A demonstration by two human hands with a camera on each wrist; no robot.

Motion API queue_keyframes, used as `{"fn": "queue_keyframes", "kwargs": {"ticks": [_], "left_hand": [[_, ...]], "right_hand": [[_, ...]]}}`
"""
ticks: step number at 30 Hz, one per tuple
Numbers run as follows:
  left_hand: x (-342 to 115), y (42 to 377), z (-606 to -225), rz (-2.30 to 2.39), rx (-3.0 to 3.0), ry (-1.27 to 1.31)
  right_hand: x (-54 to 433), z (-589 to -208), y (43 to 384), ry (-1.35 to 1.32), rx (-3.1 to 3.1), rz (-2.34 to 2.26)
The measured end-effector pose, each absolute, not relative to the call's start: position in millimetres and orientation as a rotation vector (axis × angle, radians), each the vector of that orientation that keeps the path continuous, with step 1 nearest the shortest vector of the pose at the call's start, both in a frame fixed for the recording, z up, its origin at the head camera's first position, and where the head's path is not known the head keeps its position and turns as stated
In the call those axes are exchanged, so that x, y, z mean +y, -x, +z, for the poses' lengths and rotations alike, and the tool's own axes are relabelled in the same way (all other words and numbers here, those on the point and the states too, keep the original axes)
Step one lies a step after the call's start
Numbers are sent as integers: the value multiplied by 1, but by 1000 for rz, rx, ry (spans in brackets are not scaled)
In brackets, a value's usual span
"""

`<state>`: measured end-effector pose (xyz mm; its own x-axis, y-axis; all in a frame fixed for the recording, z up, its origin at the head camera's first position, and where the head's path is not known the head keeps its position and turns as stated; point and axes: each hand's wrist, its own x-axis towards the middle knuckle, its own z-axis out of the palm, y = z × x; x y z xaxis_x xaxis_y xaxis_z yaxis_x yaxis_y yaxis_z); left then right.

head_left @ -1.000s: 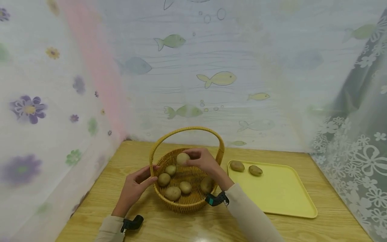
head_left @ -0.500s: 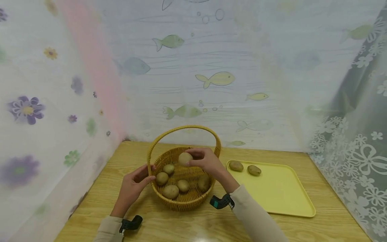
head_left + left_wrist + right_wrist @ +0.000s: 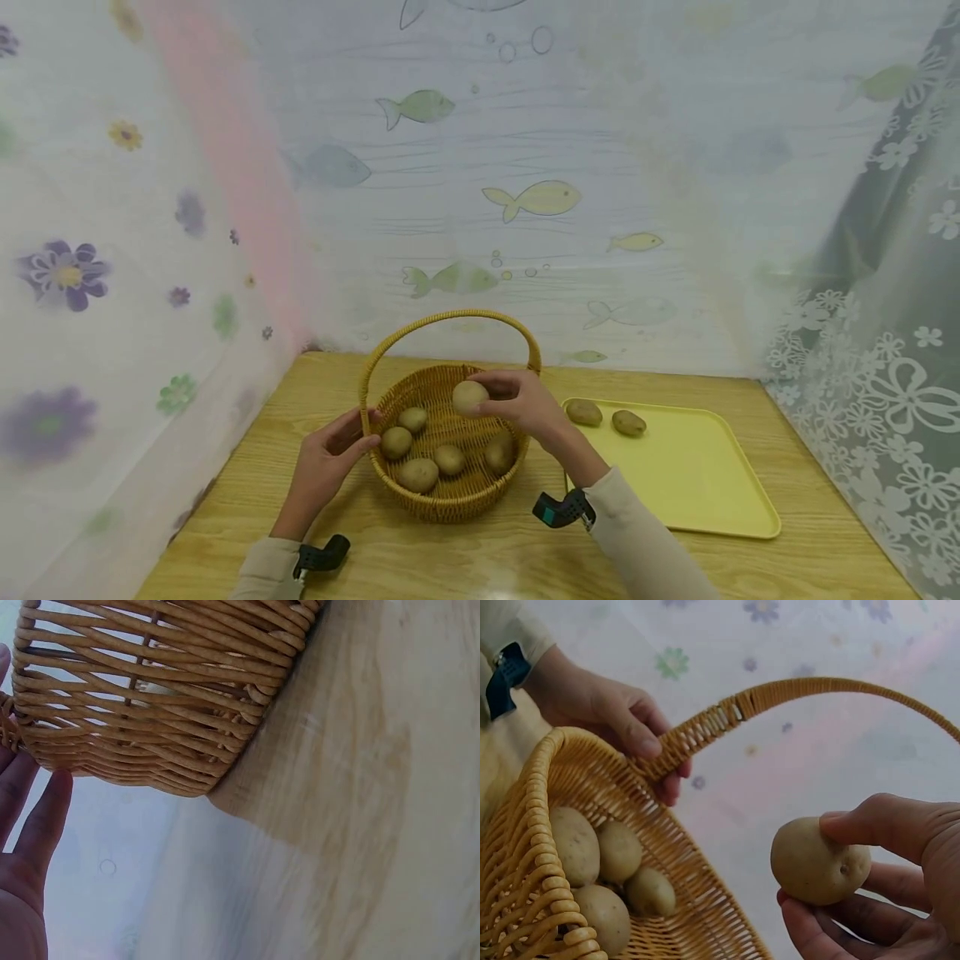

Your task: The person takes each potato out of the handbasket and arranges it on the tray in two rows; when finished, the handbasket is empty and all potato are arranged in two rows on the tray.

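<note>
My right hand (image 3: 521,404) pinches a pale round potato (image 3: 469,399) between thumb and fingers, above the right back part of the wicker basket (image 3: 450,503). In the right wrist view this potato (image 3: 817,860) shows a small dark eye on its side. My left hand (image 3: 324,467) grips the left foot of the basket's arched handle (image 3: 450,315), thumb in front and fingers behind. Inside the basket lie several potatoes (image 3: 417,476). The left wrist view shows the woven basket wall (image 3: 142,697) with fingertips against it.
To the right of the basket lies a yellow tray (image 3: 697,475). Two potatoes, a left one (image 3: 583,412) and a right one (image 3: 628,422), rest near its back left corner. A wooden table (image 3: 450,562) carries everything; patterned curtains (image 3: 465,208) hang behind and at both sides.
My right hand has moved slightly right with the potato, relative to the basket. My left hand keeps its hold on the handle, and the basket has shifted a little left in view.
</note>
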<state>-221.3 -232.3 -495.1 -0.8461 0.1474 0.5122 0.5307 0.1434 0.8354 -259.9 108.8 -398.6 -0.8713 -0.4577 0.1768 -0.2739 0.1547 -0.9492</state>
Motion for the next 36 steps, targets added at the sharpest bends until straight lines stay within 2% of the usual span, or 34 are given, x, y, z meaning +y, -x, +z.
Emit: {"fn": "queue_keyframes", "kwargs": {"ticks": [36], "left_hand": [[-228, 220, -492, -1798, -2117, 584]], "right_hand": [[172, -398, 245, 609, 2219, -1942]]}}
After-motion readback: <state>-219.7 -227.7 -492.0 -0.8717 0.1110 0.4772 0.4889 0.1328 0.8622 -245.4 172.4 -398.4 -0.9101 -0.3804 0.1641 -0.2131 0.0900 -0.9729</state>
